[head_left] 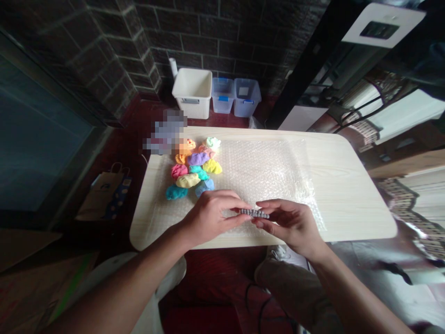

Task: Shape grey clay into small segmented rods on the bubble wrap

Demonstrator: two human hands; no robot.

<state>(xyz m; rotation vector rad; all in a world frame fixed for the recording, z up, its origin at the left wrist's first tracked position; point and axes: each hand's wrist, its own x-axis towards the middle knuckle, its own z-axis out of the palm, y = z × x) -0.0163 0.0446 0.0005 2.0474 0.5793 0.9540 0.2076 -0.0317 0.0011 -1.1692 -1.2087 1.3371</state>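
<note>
My left hand [212, 214] and my right hand [290, 222] meet over the near edge of a pale wooden table [351, 185]. Between their pinched fingertips they hold a short grey ridged strip [254, 213], one hand at each end. The strip hovers just above a sheet of bubble wrap [267, 171] spread on the table. Several lumps of coloured clay [194, 169] lie on the wrap's left side, just beyond my left hand.
A white bin [193, 91] and two clear plastic boxes [236, 95] stand on the floor against the brick wall behind the table. A paper bag [104, 195] sits on the floor at the left. My legs and a shoe [278, 255] show below the table.
</note>
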